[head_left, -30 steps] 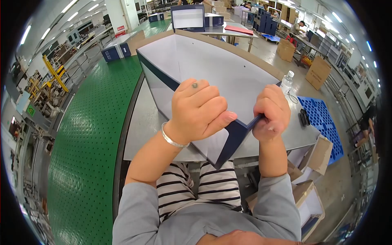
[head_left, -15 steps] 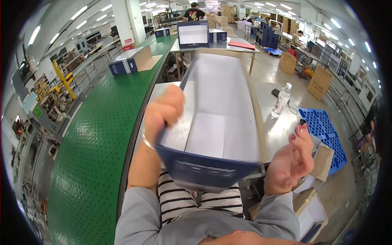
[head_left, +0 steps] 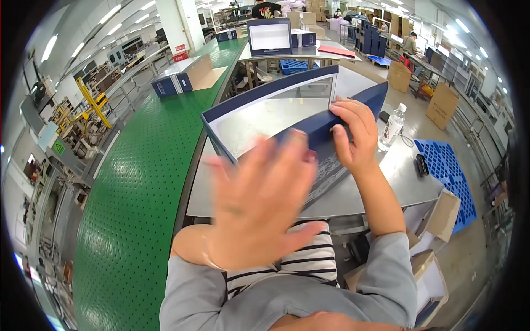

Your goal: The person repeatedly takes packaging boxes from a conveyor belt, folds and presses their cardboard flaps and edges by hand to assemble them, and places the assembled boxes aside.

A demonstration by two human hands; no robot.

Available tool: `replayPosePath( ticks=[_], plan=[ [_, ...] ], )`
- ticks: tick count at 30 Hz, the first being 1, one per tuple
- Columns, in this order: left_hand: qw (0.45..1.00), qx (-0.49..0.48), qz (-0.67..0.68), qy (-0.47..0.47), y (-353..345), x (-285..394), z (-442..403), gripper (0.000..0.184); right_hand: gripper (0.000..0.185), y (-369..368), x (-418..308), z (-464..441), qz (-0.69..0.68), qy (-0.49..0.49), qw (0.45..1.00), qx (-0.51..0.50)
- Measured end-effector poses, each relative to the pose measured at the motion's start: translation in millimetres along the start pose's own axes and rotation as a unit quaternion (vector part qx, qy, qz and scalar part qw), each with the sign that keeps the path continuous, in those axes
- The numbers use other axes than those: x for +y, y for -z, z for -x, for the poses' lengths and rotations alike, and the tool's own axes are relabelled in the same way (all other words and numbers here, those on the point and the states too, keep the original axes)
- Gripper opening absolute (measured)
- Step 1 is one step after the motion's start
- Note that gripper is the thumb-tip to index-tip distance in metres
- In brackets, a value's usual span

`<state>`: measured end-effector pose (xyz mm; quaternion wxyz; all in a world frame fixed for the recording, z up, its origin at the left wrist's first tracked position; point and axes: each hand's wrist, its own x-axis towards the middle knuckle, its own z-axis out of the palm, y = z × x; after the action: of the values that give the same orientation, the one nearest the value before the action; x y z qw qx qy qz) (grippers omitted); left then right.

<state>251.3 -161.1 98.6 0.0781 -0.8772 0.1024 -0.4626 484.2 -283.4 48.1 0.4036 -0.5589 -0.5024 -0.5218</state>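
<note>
Navy box [head_left: 317, 131], one between the hands, sits over one metal table [head_left: 398, 190], near one bottle [head_left: 393, 129]. We see the left hand [head_left: 262, 204] spread wide, contact unclear, and the right hand [head_left: 356, 135] half-curled, touching the box's edge, grip uncertain; we cannot read the box's pale print [head_left: 333, 174]

left hand [head_left: 259, 207], left of right hand [head_left: 358, 135]: motion-blurred, contact unclear | navy box [head_left: 316, 130]: near wall partly hidden behind left hand | plastic bottle [head_left: 393, 130], right of right hand: label unreadable | co-worker [head_left: 266, 11], beyond: cut off above
</note>
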Motion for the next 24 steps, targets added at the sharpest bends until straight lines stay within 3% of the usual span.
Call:
replayPosePath(
  ticks=[3,7,8,12,14,18,22,24],
  plan=[
    [0.996,-0.084,-0.015,-0.001,-32,16,1,0.058,0.022,-2,3,-1,0.005,-0.026,1.000,-0.001],
    [0.973,0.039,-0.229,-0.006,-54,10,-5,0.048,0.011,11,7,-28,0.023,-0.038,0.991,-0.127],
    [0.974,0.036,-0.223,-0.008,-53,12,-7,0.048,0.011,15,5,-29,0.026,-0.044,0.990,-0.131],
    [0.984,0.083,-0.159,0.017,-51,11,-20,0.039,0.005,24,6,-37,-0.085,-0.051,0.993,0.071],
    [0.983,0.124,-0.132,0.022,-55,-7,-23,0.024,0.007,39,41,-27,0.015,-0.080,0.989,0.125],
    [0.980,0.165,-0.106,0.020,-69,-45,-20,0.019,0.013,58,61,-10,0.088,-0.084,0.990,0.071],
    [0.972,0.223,-0.064,0.032,-85,-73,-24,0.026,0.021,60,38,-12,0.221,-0.067,0.972,0.035],
    [0.972,0.233,-0.039,0.023,-99,-68,-37,0.027,0.030,56,8,-29,0.261,-0.106,0.960,0.000]
  ],
)
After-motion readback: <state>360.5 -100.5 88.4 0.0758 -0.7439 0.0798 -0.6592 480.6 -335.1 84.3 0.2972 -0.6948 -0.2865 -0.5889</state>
